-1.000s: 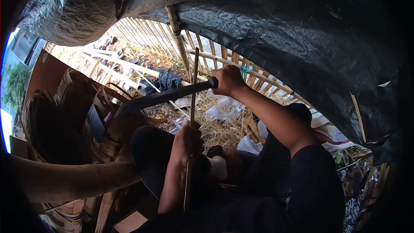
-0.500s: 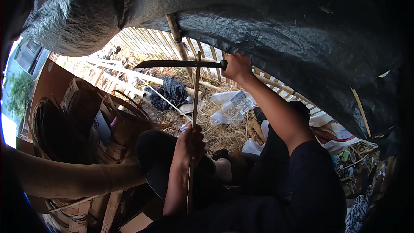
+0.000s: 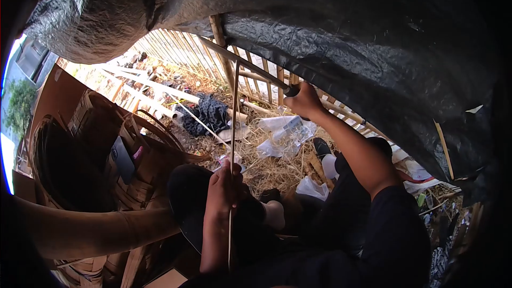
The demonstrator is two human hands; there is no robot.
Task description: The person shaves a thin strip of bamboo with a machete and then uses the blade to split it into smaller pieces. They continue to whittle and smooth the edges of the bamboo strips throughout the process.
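My left hand (image 3: 224,188) is closed around a thin bamboo strip (image 3: 234,112), which stands almost upright with its lower end running down past my forearm. In my right hand (image 3: 306,101) is the dark handle of a machete (image 3: 258,70). Its long blade slants up and to the left, overlapping the strip's top end in this view. Below both hands are my bent legs in dark clothing, with straw (image 3: 272,173) on the ground between and beyond them.
A black tarp (image 3: 346,42) hangs low overhead and to the right. Woven baskets (image 3: 45,154) and a phone (image 3: 124,161) are at left, above a thick bamboo pole (image 3: 101,230). Beyond lie plastic bags (image 3: 288,137), dark cloth (image 3: 207,114) and a bamboo fence (image 3: 178,56).
My right hand has moved right and slightly down, and the machete blade has turned from level to slanting up leftward. The strip now stands straighter, with my left hand slightly further left.
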